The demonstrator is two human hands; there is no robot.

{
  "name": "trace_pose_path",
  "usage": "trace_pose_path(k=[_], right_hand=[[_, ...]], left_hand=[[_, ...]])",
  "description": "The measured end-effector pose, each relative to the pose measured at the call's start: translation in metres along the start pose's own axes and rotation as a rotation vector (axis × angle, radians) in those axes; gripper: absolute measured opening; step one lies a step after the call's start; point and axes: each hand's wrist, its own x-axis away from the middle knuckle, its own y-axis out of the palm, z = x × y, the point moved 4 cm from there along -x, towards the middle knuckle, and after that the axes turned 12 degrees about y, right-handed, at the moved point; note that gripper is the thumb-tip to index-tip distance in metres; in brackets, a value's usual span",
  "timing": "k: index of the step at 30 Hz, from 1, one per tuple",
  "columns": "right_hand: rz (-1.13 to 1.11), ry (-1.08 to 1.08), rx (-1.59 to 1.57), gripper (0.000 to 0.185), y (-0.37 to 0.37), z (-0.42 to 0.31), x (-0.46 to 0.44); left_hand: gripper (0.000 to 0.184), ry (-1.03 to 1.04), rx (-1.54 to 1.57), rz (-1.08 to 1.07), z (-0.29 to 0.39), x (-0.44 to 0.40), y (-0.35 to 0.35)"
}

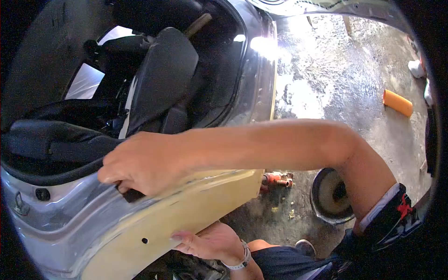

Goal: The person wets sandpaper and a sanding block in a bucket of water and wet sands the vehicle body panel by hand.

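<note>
Beside concrete floor (392, 140), pinches dark block (134, 196) in right hand (144, 161) near upper edge of cream panel (186, 210); touches lower edge with left hand (212, 241), cannot tell its grip.

We are looking down at a stained grey floor (364, 65), its upper stretch gleaming with glare. On it an orange cylinder (397, 103) is lying on its side; nearer us, a round dark object (323, 199) is resting beside a partly hidden red item (278, 179), and yellowish scraps (291, 213) are lying close by.
</note>
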Motion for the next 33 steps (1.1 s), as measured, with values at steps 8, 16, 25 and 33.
trace_pose_path(k=[8,16,25,33], right_hand=[[-0.098,0.367,0.036,0.022,-0.027,0.058,0.118],[-0.031,0.316,-0.067,0.029,-0.014,0.031,0.048],[-0.198,0.549,-0.035,0.029,-0.04,0.066,0.133],[-0.075,0.346,-0.098,0.029,-0.025,0.045,0.079]], left_hand=[[0.051,0.04,-0.144,-0.025,0.006,0.002,0.002],[0.054,0.006,-0.077,-0.009,0.003,0.001,0.001],[0.054,0.183,-0.656,-0.146,-0.001,-0.002,-0.016],[0.053,-0.008,-0.043,-0.013,-0.003,0.0,-0.003]])
